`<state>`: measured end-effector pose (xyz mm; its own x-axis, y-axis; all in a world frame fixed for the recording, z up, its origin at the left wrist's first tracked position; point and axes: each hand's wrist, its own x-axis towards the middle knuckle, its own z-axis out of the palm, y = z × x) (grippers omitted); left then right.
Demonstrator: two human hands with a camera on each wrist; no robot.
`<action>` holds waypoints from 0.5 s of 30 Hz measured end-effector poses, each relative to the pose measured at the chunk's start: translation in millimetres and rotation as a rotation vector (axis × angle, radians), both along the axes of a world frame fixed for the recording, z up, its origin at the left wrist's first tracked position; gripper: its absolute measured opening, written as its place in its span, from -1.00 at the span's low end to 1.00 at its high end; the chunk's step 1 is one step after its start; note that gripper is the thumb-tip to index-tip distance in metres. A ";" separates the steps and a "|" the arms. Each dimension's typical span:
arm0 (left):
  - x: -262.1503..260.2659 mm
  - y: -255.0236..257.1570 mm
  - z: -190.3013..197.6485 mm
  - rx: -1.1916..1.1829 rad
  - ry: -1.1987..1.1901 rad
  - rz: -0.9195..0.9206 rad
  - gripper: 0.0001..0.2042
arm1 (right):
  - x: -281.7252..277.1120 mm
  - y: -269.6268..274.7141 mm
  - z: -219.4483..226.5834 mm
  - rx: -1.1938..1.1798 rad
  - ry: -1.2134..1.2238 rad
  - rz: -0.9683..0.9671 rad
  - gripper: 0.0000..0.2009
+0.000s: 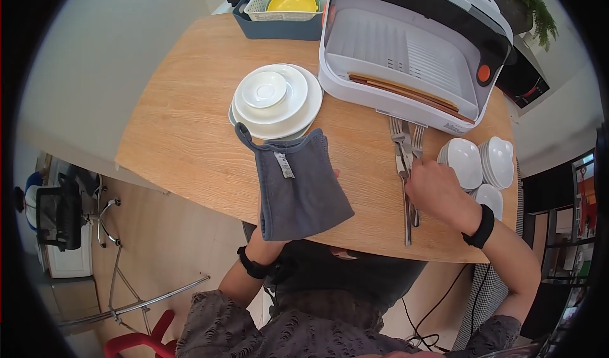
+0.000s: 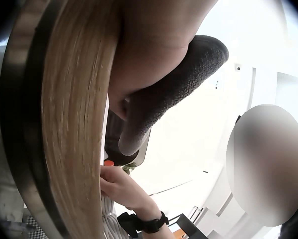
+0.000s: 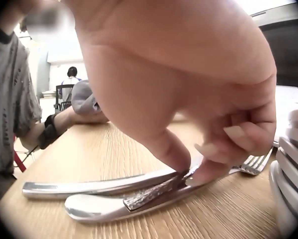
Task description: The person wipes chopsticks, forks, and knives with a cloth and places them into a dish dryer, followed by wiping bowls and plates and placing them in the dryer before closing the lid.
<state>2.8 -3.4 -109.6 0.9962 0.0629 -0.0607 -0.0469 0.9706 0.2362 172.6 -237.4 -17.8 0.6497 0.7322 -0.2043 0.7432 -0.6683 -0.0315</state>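
Pale walls and a black office chair (image 1: pixel 58 215), well off to the left hand's outer side, frame our wooden table (image 1: pixel 184 114). Beneath our right hand (image 1: pixel 438 190), its thumb and fingers drawn together, we pinch cutlery (image 1: pixel 406 215); white bowls (image 1: pixel 465 163) stand just right of it. Our left hand (image 1: pixel 269 248) bears a grey cloth (image 1: pixel 298 187), stacked plates (image 1: pixel 295 107) beyond; its fingers mostly hidden, we cannot tell their curl.

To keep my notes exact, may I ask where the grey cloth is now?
In the head view, the cloth is near the middle, over the left hand, just below the plates and left of the cutlery.
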 end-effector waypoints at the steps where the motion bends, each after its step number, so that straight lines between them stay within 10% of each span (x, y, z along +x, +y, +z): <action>1: 0.2 0.4 -3.6 -0.117 -0.072 -0.044 -0.37 | 0.8 0.1 1.4 0.004 0.032 -0.011 -0.79; 6: 0.9 0.1 -10.8 -0.374 -0.246 -0.141 -0.16 | 1.2 -0.4 7.9 0.093 0.169 -0.013 -0.79; 15: -5.7 -3.7 0.5 0.064 0.150 0.107 -0.34 | -44.4 -15.5 62.3 0.446 0.118 0.003 -0.86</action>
